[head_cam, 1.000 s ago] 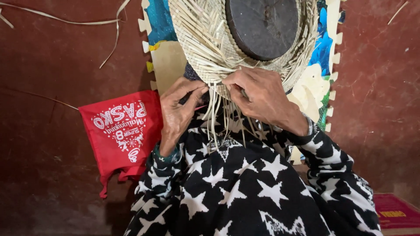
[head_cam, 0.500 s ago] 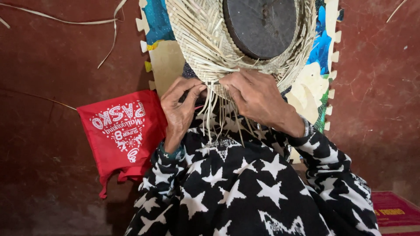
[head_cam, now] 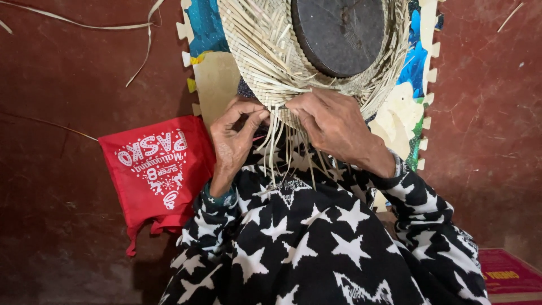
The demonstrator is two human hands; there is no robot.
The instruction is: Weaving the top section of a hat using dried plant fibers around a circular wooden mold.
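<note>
Red floor fills frame, open room wide on left and right. Foam puzzle mat upper centre, toothed edge just beside work. Woven straw hat top centre, dark round block seated in crown. Red cloth bag left of centre, near elbow. Left hand pinches loose strands; right hand clamps brim edge (hands close, not touching). Risk: dry strand could snap if bent hard; weave could loosen if clamp slips.

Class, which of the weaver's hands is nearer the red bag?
Left. The left hand pinches straw strips just right of the red bag; the right hand lies farther away, beyond the strips.
</note>
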